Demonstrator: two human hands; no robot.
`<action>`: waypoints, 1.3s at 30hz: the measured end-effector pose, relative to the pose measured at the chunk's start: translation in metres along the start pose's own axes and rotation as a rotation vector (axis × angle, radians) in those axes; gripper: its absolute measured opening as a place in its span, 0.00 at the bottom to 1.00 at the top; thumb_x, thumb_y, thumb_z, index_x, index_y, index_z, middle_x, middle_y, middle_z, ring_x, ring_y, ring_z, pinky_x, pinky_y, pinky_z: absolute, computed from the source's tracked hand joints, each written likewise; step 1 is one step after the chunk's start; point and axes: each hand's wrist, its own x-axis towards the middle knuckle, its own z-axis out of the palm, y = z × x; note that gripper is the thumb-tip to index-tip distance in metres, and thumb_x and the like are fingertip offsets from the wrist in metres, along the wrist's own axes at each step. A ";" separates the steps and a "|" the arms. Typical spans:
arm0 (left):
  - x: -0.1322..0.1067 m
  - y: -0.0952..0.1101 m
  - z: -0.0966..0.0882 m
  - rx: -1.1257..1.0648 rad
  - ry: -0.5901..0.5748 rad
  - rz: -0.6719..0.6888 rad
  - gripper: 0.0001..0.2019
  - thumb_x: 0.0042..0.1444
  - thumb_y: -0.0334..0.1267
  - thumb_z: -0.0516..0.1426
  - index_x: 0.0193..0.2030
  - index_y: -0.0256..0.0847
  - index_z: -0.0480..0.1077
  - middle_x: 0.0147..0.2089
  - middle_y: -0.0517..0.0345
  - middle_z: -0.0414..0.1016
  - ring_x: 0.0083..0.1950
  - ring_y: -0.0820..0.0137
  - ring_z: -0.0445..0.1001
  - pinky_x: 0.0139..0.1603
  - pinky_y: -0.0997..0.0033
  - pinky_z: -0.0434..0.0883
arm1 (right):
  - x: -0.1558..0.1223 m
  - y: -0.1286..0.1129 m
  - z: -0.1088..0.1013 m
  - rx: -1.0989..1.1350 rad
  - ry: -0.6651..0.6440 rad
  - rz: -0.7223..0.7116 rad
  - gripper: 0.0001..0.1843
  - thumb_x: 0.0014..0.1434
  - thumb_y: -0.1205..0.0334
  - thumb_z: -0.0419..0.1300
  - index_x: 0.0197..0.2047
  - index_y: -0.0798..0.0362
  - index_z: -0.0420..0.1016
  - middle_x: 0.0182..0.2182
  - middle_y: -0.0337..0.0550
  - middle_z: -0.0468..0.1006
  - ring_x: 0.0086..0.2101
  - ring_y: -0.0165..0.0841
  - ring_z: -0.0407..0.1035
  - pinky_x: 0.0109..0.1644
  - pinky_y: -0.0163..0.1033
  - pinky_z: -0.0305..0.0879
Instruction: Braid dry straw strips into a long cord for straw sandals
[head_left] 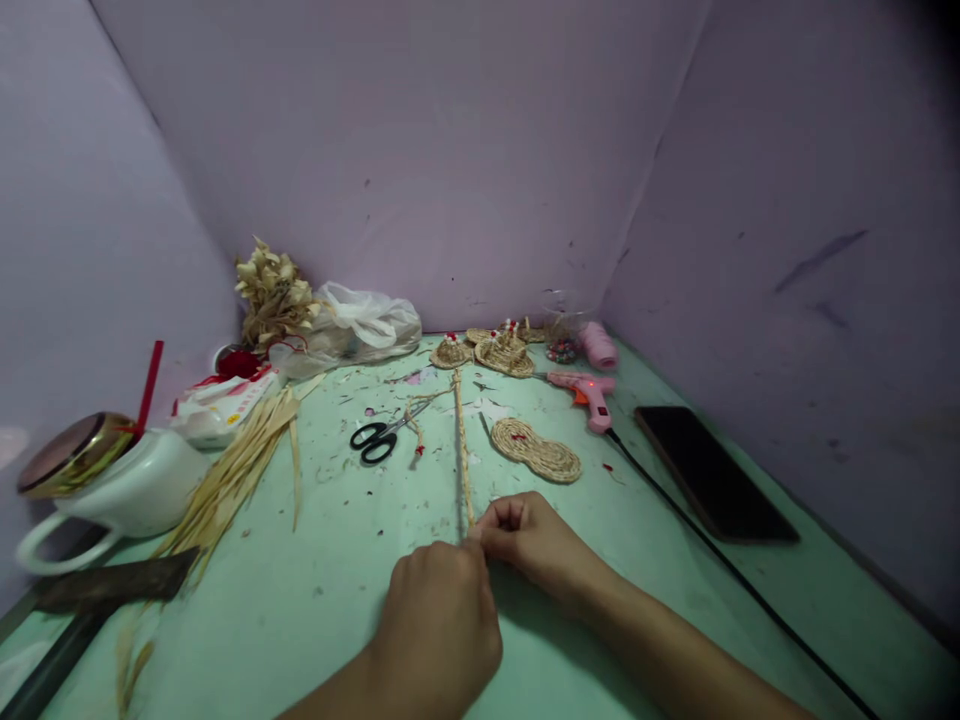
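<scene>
A long, thin braided straw cord [462, 440] runs away from me down the middle of the table. My right hand [529, 540] pinches its near end between thumb and forefinger. Right beside it, my left hand [439, 620] is closed at the same end of the cord; its fingertips are hidden behind the back of the hand. Just beyond the right hand lies a flat woven straw sole shape [536, 450] with a bit of red on it. Black-handled scissors [381, 438] lie left of the cord.
A pink glue gun [589, 392] with a black cable and a dark phone [716, 475] lie to the right. Straw strips [240, 475], a white mug [146, 490] and a hammer [112, 585] are at left. Woven straw pieces [506, 352] with red and white beads stand by the wall.
</scene>
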 end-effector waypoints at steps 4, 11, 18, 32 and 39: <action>0.000 -0.002 -0.006 -0.005 -0.063 0.064 0.14 0.50 0.38 0.46 0.28 0.36 0.71 0.27 0.48 0.72 0.29 0.66 0.69 0.29 0.70 0.59 | 0.001 0.001 -0.001 0.046 0.004 0.052 0.07 0.34 0.69 0.62 0.20 0.59 0.67 0.13 0.34 0.66 0.16 0.21 0.55 0.20 0.29 0.48; 0.034 -0.024 -0.024 -0.852 -0.193 -0.193 0.12 0.45 0.41 0.51 0.28 0.34 0.68 0.22 0.57 0.68 0.16 0.77 0.61 0.16 0.77 0.56 | -0.004 -0.007 -0.008 0.306 -0.167 0.100 0.15 0.30 0.66 0.66 0.24 0.60 0.68 0.18 0.41 0.73 0.18 0.23 0.62 0.22 0.29 0.51; 0.042 -0.028 -0.008 -1.167 -0.445 -0.268 0.07 0.36 0.36 0.56 0.18 0.34 0.63 0.13 0.59 0.63 0.12 0.77 0.60 0.10 0.78 0.57 | 0.002 0.000 -0.011 0.046 -0.167 0.020 0.10 0.33 0.68 0.63 0.24 0.59 0.68 0.17 0.38 0.71 0.18 0.23 0.60 0.22 0.29 0.51; 0.039 -0.023 0.003 -0.980 -0.275 -0.282 0.06 0.35 0.29 0.47 0.12 0.37 0.59 0.07 0.64 0.54 0.07 0.77 0.51 0.07 0.79 0.47 | -0.030 -0.008 0.003 -0.888 0.113 -0.269 0.10 0.45 0.63 0.53 0.20 0.55 0.74 0.15 0.43 0.70 0.16 0.25 0.53 0.20 0.34 0.40; 0.040 -0.028 -0.004 -0.997 -0.332 -0.228 0.05 0.32 0.28 0.48 0.12 0.36 0.61 0.08 0.64 0.56 0.08 0.80 0.49 0.09 0.79 0.44 | -0.035 -0.010 0.012 -0.970 -0.045 -0.387 0.10 0.46 0.66 0.53 0.23 0.55 0.75 0.20 0.44 0.73 0.19 0.26 0.57 0.23 0.34 0.44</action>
